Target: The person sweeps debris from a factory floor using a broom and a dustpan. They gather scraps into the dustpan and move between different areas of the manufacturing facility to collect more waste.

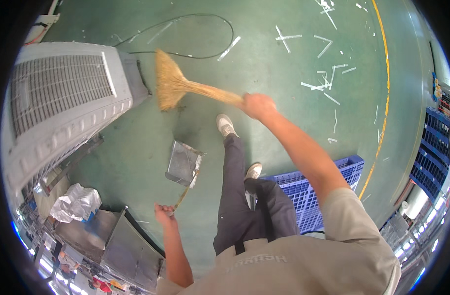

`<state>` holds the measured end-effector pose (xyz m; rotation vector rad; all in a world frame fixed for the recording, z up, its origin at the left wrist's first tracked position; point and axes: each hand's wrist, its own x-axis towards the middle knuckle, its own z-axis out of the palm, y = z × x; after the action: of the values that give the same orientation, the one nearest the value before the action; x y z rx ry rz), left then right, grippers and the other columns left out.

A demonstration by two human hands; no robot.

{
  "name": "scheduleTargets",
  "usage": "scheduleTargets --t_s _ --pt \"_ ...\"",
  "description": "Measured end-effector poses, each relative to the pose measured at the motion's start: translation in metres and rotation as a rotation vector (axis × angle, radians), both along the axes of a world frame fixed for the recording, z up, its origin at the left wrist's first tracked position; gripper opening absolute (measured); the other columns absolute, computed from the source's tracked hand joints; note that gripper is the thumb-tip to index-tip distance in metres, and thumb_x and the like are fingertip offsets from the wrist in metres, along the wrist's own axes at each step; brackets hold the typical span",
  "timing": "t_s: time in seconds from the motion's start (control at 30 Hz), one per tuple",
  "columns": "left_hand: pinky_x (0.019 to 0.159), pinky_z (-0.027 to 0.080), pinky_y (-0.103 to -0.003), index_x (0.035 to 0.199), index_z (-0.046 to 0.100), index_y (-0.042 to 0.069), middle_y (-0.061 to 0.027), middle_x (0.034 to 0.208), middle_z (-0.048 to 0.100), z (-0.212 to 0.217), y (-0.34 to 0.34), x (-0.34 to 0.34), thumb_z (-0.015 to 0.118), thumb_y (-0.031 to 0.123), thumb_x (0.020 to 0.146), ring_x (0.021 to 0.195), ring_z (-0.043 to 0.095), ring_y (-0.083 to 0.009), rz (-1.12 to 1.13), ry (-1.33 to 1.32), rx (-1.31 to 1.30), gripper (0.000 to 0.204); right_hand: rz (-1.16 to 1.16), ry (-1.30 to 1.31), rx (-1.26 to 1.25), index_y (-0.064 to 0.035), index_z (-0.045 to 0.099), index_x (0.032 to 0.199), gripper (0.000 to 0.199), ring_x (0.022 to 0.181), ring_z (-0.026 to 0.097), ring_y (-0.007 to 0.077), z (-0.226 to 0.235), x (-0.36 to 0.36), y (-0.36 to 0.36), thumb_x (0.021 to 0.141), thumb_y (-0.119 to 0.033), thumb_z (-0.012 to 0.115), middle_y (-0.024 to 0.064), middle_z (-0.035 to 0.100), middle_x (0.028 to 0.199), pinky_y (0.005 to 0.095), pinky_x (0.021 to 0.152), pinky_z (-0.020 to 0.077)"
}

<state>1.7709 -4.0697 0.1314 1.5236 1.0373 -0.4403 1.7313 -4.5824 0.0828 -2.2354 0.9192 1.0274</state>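
Observation:
My right hand [259, 105] is closed round the handle end of a straw broom [205, 90]. The broom's fanned bristles [169, 81] point left, close to the corner of a large grey machine. My left hand [165, 214], lower and further left, grips the thin handle of a metal dustpan [182, 163]. The pan lies ahead of that hand, to the left of my forward shoe; some dirt marks show at its edge. A small dark patch of dirt [181, 107] is on the green floor just below the bristles.
The slatted grey machine [62, 88] fills the left side. A black cable [233, 34] loops over the floor. Strips of white tape [324, 84] lie right of the broom. A blue pallet [308, 196] is beside my legs, and metal cabinets [131, 253] stand at lower left.

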Motion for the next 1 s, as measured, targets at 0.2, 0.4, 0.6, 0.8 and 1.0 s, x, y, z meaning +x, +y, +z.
scheduleTargets --t_s 0.2,0.4,0.6,0.8,1.0 --pt "0.06 0.044 -0.036 0.074 0.036 0.012 -0.0003 0.059 0.036 0.032 -0.002 0.027 0.047 0.029 0.096 0.052 0.037 -0.0155 0.085 0.053 -0.005 0.029 -0.173 0.267 -0.153 -0.0147 0.057 0.116 0.054 0.098 0.061 0.0304 -0.002 -0.115 -0.133 0.088 -0.059 0.043 0.0117 0.065 0.105 0.0425 0.081 0.049" --pt "0.059 0.042 -0.035 0.073 0.035 0.013 0.0001 0.059 0.034 0.02 -0.054 0.046 0.046 0.026 0.096 0.052 0.033 -0.0144 0.101 0.028 -0.053 0.028 -0.415 0.596 -0.354 -0.0038 0.061 0.094 0.055 0.053 0.063 0.0264 0.124 -0.256 -0.254 0.09 -0.055 0.041 0.0141 0.065 0.068 0.0389 0.056 0.0513" --pt "0.057 0.04 -0.035 0.072 0.035 0.012 -0.0002 0.06 0.033 0.006 -0.139 0.084 0.044 0.019 0.094 0.053 0.032 -0.0139 0.168 -0.085 -0.005 0.024 -0.319 0.338 -0.4 0.0011 0.063 0.095 0.052 0.055 0.065 0.027 0.204 -0.221 -0.282 0.088 -0.048 0.047 0.0173 0.064 0.066 0.0395 0.054 0.051" --pt "0.061 0.045 -0.038 0.072 0.038 0.011 -0.0022 0.06 0.039 -0.023 -0.197 0.119 0.045 0.029 0.096 0.053 0.039 -0.0171 0.184 -0.049 -0.066 0.031 -0.095 0.047 -0.21 -0.0073 0.055 0.115 0.047 0.081 0.063 0.0397 0.148 -0.01 -0.259 0.091 -0.045 0.042 0.0233 0.064 0.09 0.0461 0.073 0.0491" --pt "0.063 0.045 -0.038 0.075 0.039 0.01 -0.0022 0.061 0.039 -0.024 -0.255 0.165 0.045 0.028 0.096 0.055 0.038 -0.0157 0.242 0.001 -0.092 0.029 0.318 -0.186 0.057 -0.0076 0.044 0.126 0.05 0.085 0.063 0.0376 0.067 0.351 -0.19 0.092 -0.044 0.042 0.0204 0.065 0.093 0.0473 0.072 0.0495"
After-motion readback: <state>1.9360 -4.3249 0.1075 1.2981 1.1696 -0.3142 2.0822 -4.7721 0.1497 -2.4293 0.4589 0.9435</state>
